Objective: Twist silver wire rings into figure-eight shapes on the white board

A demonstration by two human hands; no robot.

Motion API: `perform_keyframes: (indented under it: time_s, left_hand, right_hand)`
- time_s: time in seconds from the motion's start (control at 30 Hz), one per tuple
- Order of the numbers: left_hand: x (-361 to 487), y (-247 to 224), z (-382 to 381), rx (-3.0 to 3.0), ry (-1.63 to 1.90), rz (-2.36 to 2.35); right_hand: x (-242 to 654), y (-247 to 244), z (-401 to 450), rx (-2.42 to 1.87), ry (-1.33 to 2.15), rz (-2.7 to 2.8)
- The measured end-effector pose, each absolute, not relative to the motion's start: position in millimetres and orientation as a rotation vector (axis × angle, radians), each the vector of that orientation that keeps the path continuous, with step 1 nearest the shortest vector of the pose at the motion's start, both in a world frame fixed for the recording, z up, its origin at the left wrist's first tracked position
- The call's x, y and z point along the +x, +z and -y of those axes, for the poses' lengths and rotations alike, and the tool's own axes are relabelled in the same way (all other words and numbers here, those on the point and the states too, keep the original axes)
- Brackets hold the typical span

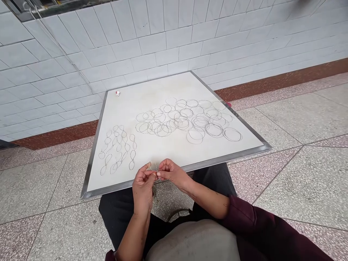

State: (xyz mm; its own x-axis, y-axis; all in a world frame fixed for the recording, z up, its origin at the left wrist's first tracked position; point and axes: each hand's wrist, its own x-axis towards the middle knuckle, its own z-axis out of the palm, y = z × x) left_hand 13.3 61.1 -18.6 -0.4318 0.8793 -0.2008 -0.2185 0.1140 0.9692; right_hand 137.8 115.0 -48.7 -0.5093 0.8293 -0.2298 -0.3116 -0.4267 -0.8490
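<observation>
Just over the near edge of the white table, my left hand point(144, 178) and my right hand point(170, 171) meet with their fingertips pinched together. Between them is a thin wire loop point(152, 168), held at its middle, with its ends curving out above and below the fingers. On the left of the tabletop lie several wires twisted into figure-eights point(132, 155). Across the middle and right lie many overlapping round wire rings point(195, 135). Where exactly the fingertips cross the wire is partly hidden.
The table point(163, 150) has a grey metal rim point(94, 145) and stands against a white tiled wall point(152, 43). A small white and red object point(117, 93) sits at its far left corner. My legs point(115, 210) are under the near edge. Speckled tiles cover the floor point(307, 174).
</observation>
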Motion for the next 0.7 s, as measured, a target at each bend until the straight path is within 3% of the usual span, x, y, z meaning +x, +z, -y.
perform_keyframes:
  time_s: [0.7]
  left_hand:
    - [18.6,-19.5,-60.3,0.659,1.554,-1.436]
  right_hand:
    - [134.7,-49.6,-112.8,-0.823,2.038,0.921]
